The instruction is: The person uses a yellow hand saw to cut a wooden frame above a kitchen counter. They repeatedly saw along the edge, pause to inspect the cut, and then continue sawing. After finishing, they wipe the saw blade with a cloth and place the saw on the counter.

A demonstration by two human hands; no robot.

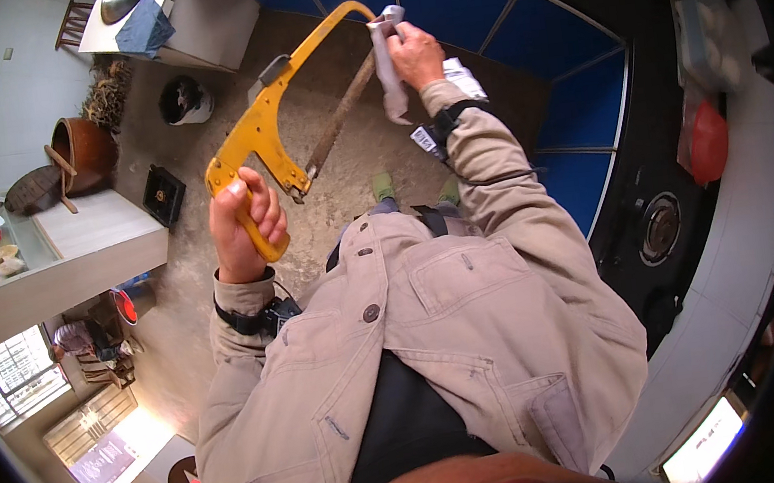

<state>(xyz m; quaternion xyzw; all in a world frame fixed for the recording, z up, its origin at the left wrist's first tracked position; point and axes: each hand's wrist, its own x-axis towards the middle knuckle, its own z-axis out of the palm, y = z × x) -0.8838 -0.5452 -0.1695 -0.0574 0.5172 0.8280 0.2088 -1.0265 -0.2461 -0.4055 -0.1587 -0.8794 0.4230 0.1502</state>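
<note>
A yellow hacksaw is held up in front of me, tilted with its far end toward the upper right. My left hand is closed around its handle. Its rusty brown blade runs below the frame, over the floor. At the far end my right hand pinches a pale grey cloth. The cloth is folded over the saw's tip and the end of the blade, and one strip of it hangs down. It hides where blade and frame join.
Blue cabinets under a black countertop with a gas burner line the right. A bin and a black square object stand on the floor at left. A brown pot sits near the glass-topped counter.
</note>
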